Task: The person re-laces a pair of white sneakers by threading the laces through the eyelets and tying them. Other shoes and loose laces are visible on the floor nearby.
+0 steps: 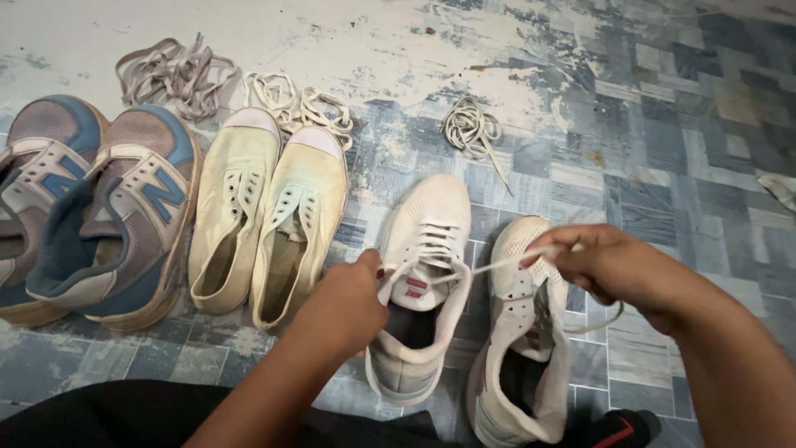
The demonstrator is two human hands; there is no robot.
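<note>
The left hand (344, 303) and right hand (601, 261) each pinch an end of the white shoelace (497, 264), taut over the white knit sneakers (423, 282). One looks laced, its mate (522, 332) unfinished. The cream canvas shoes (265, 216) and grey-blue trainers (108, 207) sit laceless, loose laces (470, 126) beyond, on a worn blue-grey patterned floor (663, 124).

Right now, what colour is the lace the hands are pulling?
White, matching the white knit sneaker; the lace shows best in the head view.
</note>
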